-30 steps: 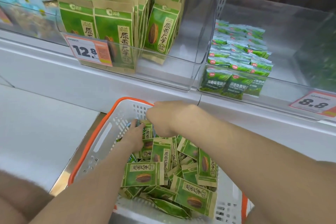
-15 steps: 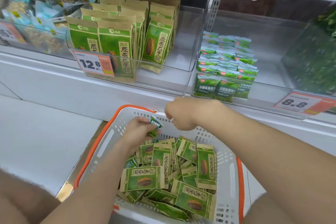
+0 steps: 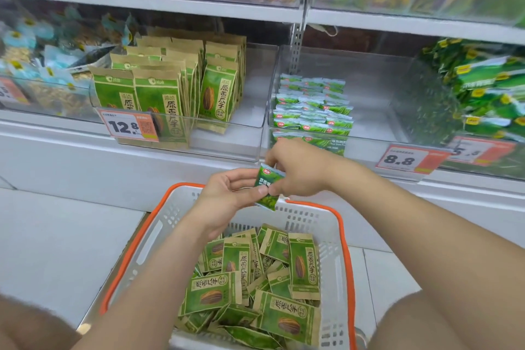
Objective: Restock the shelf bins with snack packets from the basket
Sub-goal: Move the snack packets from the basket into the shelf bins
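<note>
Both the left hand [image 3: 227,196] and right hand [image 3: 301,170] pinch one green packet [image 3: 267,179] above the basket [image 3: 136,241]. Lay it flat on the matching stacks [image 3: 312,111] in the right bin [image 3: 369,138].

A basket [image 3: 136,250] is sitting before the shelf [image 3: 71,150], with packets [image 3: 284,278] lying heaped in its near half. Over its far rim, the left hand [image 3: 227,193] and right hand [image 3: 301,170] are holding a small packet [image 3: 267,179] between them. Behind them on the shelf, the left bin [image 3: 227,145] is carrying upright bags [image 3: 218,94] along its left side, and the right bin [image 3: 375,111] is carrying stacked packs [image 3: 312,111] at its left.
</note>
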The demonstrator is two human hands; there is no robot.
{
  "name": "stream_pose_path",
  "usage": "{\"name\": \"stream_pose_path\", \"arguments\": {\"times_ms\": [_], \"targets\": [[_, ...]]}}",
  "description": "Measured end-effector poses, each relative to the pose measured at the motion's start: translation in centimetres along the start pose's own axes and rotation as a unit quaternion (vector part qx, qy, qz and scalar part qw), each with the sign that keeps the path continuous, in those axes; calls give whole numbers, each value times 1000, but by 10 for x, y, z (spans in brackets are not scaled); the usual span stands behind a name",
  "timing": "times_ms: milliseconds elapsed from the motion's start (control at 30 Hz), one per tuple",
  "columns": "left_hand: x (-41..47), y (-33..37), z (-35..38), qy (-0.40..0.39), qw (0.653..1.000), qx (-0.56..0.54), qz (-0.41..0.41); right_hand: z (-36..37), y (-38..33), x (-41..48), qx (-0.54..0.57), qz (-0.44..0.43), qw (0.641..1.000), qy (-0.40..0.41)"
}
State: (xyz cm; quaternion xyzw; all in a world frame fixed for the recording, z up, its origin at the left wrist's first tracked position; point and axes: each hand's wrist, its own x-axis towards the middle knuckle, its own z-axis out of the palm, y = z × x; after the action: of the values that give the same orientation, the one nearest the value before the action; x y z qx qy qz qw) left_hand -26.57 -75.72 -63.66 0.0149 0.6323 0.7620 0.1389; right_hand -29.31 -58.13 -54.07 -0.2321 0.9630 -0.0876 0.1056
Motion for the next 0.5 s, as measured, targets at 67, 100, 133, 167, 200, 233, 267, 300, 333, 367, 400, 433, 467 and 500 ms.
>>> {"name": "stream_pose_path", "arguments": {"times_ms": [67, 100, 133, 167, 200, 233, 267, 300, 333, 367, 400, 433, 467, 500], "targets": [[-3, 9, 8, 12, 1000, 14, 18, -4, 4, -5, 9, 11, 1000, 17], [-3, 13, 12, 22, 999, 28, 30, -6, 6, -8, 11, 21, 999, 24], [-3, 18, 17, 35, 997, 47, 43, -9, 8, -11, 14, 30, 999, 34], [-2, 22, 21, 49, 995, 70, 60, -12, 11, -14, 22, 38, 998, 49], [0, 26, 26, 62, 991, 93, 80, -15, 14, -17, 31, 45, 996, 66], [2, 30, 31, 76, 985, 113, 104, -19, 17, -19, 40, 53, 994, 84], [3, 34, 38, 91, 978, 131, 133, -25, 20, -22, 49, 61, 992, 100], [5, 37, 43, 108, 967, 157, 167, -30, 24, -23, 60, 70, 989, 114], [6, 41, 49, 124, 952, 190, 204, -37, 28, -26, 74, 80, 985, 132], [7, 44, 54, 138, 932, 232, 242, -44, 34, -27, 91, 97, 979, 157], [8, 47, 57, 149, 907, 277, 281, -52, 40, -30, 111, 114, 968, 193], [10, 49, 59, 157, 878, 322, 319, -59, 47, -33, 132, 133, 954, 235], [13, 49, 61, 162, 848, 363, 350, -64, 54, -36, 150, 155, 938, 271], [17, 48, 62, 166, 820, 401, 372, -68, 62, -38, 154, 176, 926, 296]]}}
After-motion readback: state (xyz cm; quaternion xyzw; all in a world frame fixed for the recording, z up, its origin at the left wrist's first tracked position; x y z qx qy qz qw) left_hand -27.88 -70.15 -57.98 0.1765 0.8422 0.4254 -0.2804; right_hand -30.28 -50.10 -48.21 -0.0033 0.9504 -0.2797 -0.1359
